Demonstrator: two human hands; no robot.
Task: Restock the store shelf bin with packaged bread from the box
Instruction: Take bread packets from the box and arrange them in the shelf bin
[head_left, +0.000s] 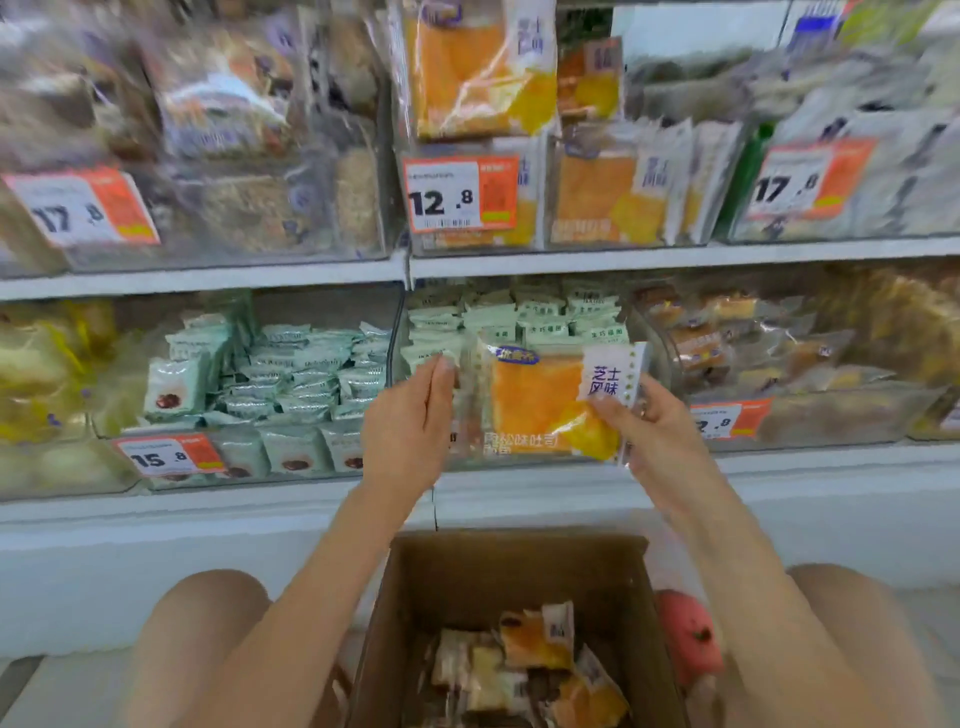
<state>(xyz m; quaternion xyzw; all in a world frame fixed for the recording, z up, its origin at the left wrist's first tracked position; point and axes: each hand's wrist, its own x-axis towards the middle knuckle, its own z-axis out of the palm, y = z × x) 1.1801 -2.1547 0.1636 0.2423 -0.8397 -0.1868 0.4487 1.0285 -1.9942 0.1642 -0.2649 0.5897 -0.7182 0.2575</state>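
Head view: the bread packet (545, 400) is held upright between both hands, in front of the lower shelf. The right hand (649, 421) pinches its right edge; the left hand (410, 415), fingers straight, touches its left side. Its bin (571, 208) lies up and far; the box (519, 597) sits near, below.

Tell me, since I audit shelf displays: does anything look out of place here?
Nothing clearly misplaced. The bread packet held by both hands matches those in the 12.8 bin above; it isn't shelved yet.
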